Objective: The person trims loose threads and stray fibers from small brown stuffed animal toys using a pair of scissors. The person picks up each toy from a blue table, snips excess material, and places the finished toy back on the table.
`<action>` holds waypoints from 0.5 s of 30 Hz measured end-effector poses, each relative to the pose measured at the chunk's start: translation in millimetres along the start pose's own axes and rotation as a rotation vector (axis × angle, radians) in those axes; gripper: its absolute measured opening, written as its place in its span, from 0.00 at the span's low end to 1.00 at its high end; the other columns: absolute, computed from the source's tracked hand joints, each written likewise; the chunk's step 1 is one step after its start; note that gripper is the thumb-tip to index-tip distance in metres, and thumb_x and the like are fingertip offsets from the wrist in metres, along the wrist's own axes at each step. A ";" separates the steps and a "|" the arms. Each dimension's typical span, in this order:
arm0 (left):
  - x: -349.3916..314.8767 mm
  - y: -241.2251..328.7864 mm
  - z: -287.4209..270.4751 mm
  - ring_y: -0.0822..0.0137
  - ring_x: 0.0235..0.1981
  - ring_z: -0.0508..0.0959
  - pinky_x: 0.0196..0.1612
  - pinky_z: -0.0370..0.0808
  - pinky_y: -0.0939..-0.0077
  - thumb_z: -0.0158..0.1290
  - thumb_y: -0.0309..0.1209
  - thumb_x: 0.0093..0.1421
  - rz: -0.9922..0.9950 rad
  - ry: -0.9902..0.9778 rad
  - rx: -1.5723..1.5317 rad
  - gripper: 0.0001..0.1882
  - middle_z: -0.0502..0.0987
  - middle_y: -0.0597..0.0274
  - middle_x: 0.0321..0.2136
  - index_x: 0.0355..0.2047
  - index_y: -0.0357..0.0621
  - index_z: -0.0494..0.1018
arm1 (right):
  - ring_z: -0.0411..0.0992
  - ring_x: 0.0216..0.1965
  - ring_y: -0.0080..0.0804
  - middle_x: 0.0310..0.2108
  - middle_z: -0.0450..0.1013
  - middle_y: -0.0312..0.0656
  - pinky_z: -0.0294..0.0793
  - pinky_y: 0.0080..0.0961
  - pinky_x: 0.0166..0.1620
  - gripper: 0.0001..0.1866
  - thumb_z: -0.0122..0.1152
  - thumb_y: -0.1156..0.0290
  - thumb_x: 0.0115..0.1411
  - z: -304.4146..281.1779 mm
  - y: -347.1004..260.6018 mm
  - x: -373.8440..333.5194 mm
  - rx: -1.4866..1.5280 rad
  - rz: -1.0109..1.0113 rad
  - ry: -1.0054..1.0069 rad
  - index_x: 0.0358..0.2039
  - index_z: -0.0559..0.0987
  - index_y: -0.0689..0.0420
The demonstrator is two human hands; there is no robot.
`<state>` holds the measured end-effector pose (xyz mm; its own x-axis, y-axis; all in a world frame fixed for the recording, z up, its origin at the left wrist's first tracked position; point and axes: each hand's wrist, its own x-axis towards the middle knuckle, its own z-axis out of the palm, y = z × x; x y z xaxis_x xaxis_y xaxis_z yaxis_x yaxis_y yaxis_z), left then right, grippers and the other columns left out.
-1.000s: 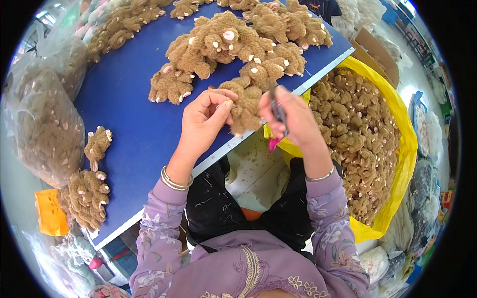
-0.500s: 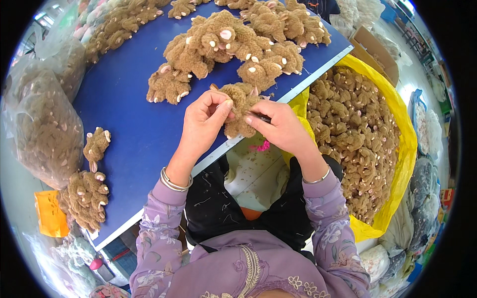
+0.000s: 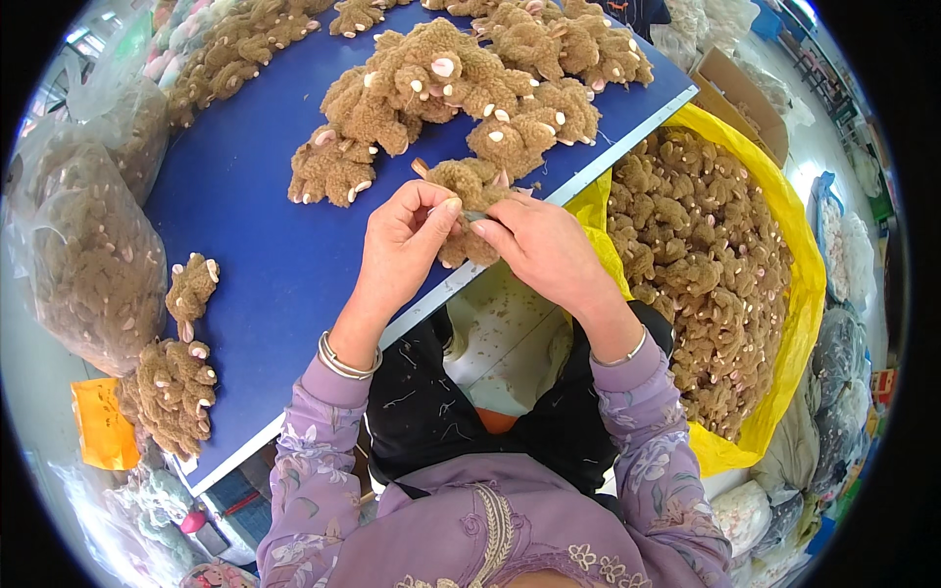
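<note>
A brown fleecy plush toy (image 3: 461, 179) with small pale pink parts lies at the near edge of the blue table, between my hands. My left hand (image 3: 404, 230) is closed, thumb and forefinger pinching at the plush toy's middle. From the other side my right hand (image 3: 549, 250) curls over a small tool (image 3: 474, 216). Only a grey, metallic-looking sliver of it shows at the toy's fabric, so its kind is unclear. My right fingers cover part of the toy.
Similar brown plush toys (image 3: 431, 73) are heaped on the far side of the blue table (image 3: 255, 245). At right stands a yellow bag (image 3: 806, 323) full of them. A clear plastic bag (image 3: 88, 255) bulges at left. An orange packet (image 3: 104, 423) is beside the table.
My right hand has moved slightly left and turned over the toy, the tool's tip now by my left fingertips. The bright pink loop below my right hand is out of sight.
</note>
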<state>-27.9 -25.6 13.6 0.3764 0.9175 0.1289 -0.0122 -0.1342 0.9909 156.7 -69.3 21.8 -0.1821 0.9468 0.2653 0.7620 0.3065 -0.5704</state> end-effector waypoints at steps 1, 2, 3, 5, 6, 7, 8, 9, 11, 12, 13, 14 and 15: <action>0.4 -1.0 -0.5 0.79 0.30 0.75 0.33 0.73 0.84 0.52 0.28 0.65 0.009 -0.003 -0.005 0.05 0.74 0.68 0.30 0.34 0.39 0.72 | 0.73 0.34 0.49 0.29 0.73 0.49 0.73 0.42 0.36 0.18 0.51 0.58 0.63 0.2 -0.6 0.4 -0.007 -0.006 0.003 0.28 0.76 0.62; 0.6 -1.6 -0.8 0.78 0.30 0.75 0.34 0.73 0.84 0.52 0.27 0.64 0.019 -0.007 -0.010 0.05 0.74 0.68 0.30 0.34 0.38 0.72 | 0.73 0.34 0.49 0.29 0.73 0.49 0.73 0.41 0.36 0.18 0.51 0.58 0.63 0.2 -1.4 0.6 -0.014 -0.012 0.005 0.28 0.76 0.61; 0.5 -1.6 -0.9 0.78 0.30 0.75 0.34 0.73 0.83 0.52 0.27 0.64 0.018 -0.011 -0.021 0.04 0.74 0.68 0.30 0.34 0.38 0.72 | 0.73 0.33 0.49 0.29 0.73 0.49 0.73 0.41 0.36 0.17 0.51 0.59 0.63 0.4 -2.2 0.9 -0.021 -0.018 0.008 0.28 0.75 0.61; 0.9 -1.5 -0.2 0.78 0.30 0.74 0.35 0.73 0.83 0.52 0.26 0.64 0.019 -0.021 -0.046 0.04 0.73 0.67 0.31 0.34 0.37 0.72 | 0.73 0.33 0.49 0.28 0.73 0.49 0.73 0.41 0.36 0.17 0.52 0.59 0.63 2.5 -2.8 0.5 -0.031 -0.015 0.025 0.27 0.75 0.61; 1.1 -2.1 -0.4 0.78 0.30 0.74 0.35 0.73 0.83 0.52 0.26 0.64 0.018 -0.021 -0.042 0.04 0.73 0.67 0.31 0.34 0.37 0.72 | 0.73 0.33 0.49 0.28 0.73 0.49 0.73 0.41 0.36 0.17 0.52 0.59 0.63 3.6 -2.9 0.4 -0.037 -0.013 0.033 0.27 0.75 0.61; 1.1 -3.1 -1.0 0.78 0.30 0.74 0.35 0.73 0.83 0.52 0.26 0.64 0.018 -0.020 -0.038 0.04 0.73 0.67 0.31 0.33 0.37 0.72 | 0.73 0.33 0.49 0.28 0.73 0.50 0.73 0.41 0.36 0.17 0.52 0.59 0.63 4.2 -3.0 0.9 -0.016 -0.006 0.040 0.27 0.75 0.61; 1.2 -3.5 -1.6 0.78 0.30 0.74 0.35 0.73 0.83 0.51 0.26 0.64 0.017 -0.019 -0.033 0.04 0.73 0.67 0.30 0.33 0.37 0.72 | 0.73 0.33 0.50 0.28 0.73 0.50 0.72 0.42 0.36 0.17 0.52 0.59 0.63 4.6 -3.0 1.6 0.005 0.001 0.046 0.27 0.75 0.62; 1.2 -2.2 -2.2 0.78 0.29 0.73 0.35 0.73 0.83 0.52 0.26 0.64 0.022 -0.010 -0.041 0.05 0.73 0.67 0.30 0.33 0.38 0.72 | 0.73 0.33 0.50 0.27 0.73 0.50 0.72 0.42 0.36 0.17 0.52 0.60 0.63 5.0 -2.7 2.4 0.025 0.009 0.053 0.27 0.74 0.62; 1.5 1.7 -3.9 0.77 0.29 0.73 0.35 0.73 0.84 0.52 0.27 0.64 0.031 0.007 -0.057 0.05 0.73 0.65 0.29 0.32 0.38 0.72 | 0.73 0.33 0.50 0.27 0.72 0.50 0.71 0.41 0.36 0.18 0.51 0.60 0.64 3.1 3.6 4.9 0.133 0.048 0.126 0.28 0.74 0.63; 1.7 2.9 -7.2 0.76 0.28 0.73 0.34 0.73 0.83 0.52 0.28 0.64 0.041 -0.077 -0.127 0.06 0.74 0.64 0.28 0.32 0.38 0.72 | 0.72 0.33 0.50 0.27 0.72 0.51 0.71 0.40 0.36 0.18 0.51 0.60 0.64 1.6 7.9 6.0 0.187 0.068 0.163 0.28 0.74 0.64; 2.1 4.8 -13.2 0.75 0.27 0.74 0.33 0.72 0.83 0.52 0.29 0.64 0.052 -0.161 -0.195 0.07 0.74 0.63 0.27 0.32 0.38 0.72 | 0.73 0.33 0.50 0.27 0.73 0.51 0.71 0.39 0.36 0.19 0.52 0.59 0.64 0.2 12.3 7.0 0.267 0.121 0.190 0.29 0.75 0.64; 1.9 8.8 -19.5 0.74 0.26 0.74 0.32 0.72 0.83 0.53 0.30 0.63 0.062 -0.244 -0.262 0.07 0.74 0.62 0.27 0.32 0.38 0.72 | 0.73 0.33 0.49 0.27 0.73 0.51 0.70 0.38 0.36 0.20 0.52 0.58 0.64 -1.5 17.0 7.5 0.346 0.174 0.216 0.30 0.75 0.65; -1.2 15.7 -27.8 0.70 0.26 0.76 0.29 0.73 0.81 0.54 0.33 0.62 0.019 -0.437 -0.176 0.10 0.76 0.58 0.27 0.33 0.37 0.73 | 0.73 0.33 0.48 0.28 0.73 0.51 0.70 0.38 0.37 0.21 0.53 0.56 0.63 -3.4 20.3 7.1 0.426 0.227 0.242 0.31 0.75 0.66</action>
<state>-54.2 -18.4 30.0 0.7287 0.6669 0.1558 -0.1653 -0.0495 0.9850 173.0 -56.8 14.7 0.1448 0.9594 0.2419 0.4371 0.1573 -0.8855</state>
